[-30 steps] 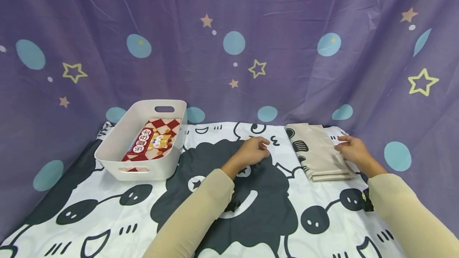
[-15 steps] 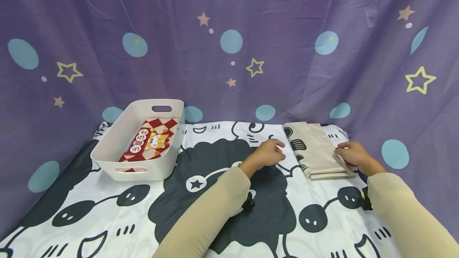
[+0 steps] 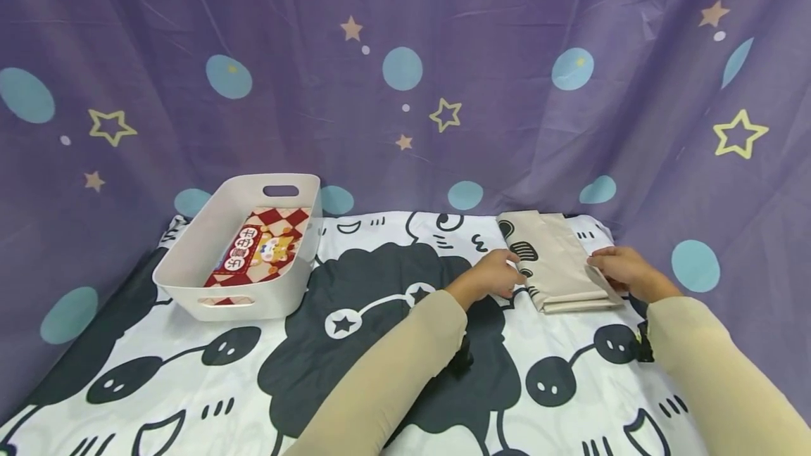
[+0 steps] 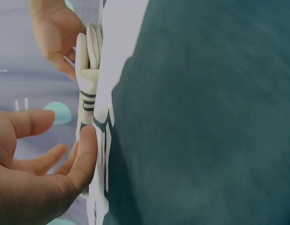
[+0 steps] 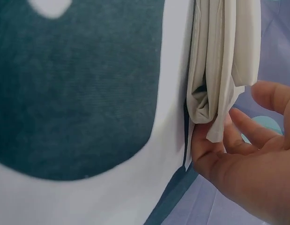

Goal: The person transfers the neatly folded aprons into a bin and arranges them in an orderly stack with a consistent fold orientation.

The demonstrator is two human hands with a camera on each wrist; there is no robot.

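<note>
A folded beige cloth (image 3: pixel 560 262) with dark markings lies at the back right of the table. My left hand (image 3: pixel 514 269) has reached its left edge, fingers relaxed and holding nothing. In the left wrist view, the left hand (image 4: pixel 65 136) lies spread beside the cloth (image 4: pixel 87 70), thumb down on the table cover. My right hand (image 3: pixel 598 262) sits at the cloth's right edge. In the right wrist view, the right hand (image 5: pixel 224 136) has its thumb under the stacked layers of cloth (image 5: pixel 224 61) and its fingers over a loose corner, pinching it.
A white handled basket (image 3: pixel 190 259) stands at the back left with a red checkered packet (image 3: pixel 260 248) inside. The table cover (image 3: pixel 380 301) is white with black cartoon shapes. A purple star-print curtain (image 3: pixel 405 90) hangs close behind the table.
My left hand has moved right from the middle of the table to the cloth's left edge. The right hand has stayed at the right edge, settling slightly lower.
</note>
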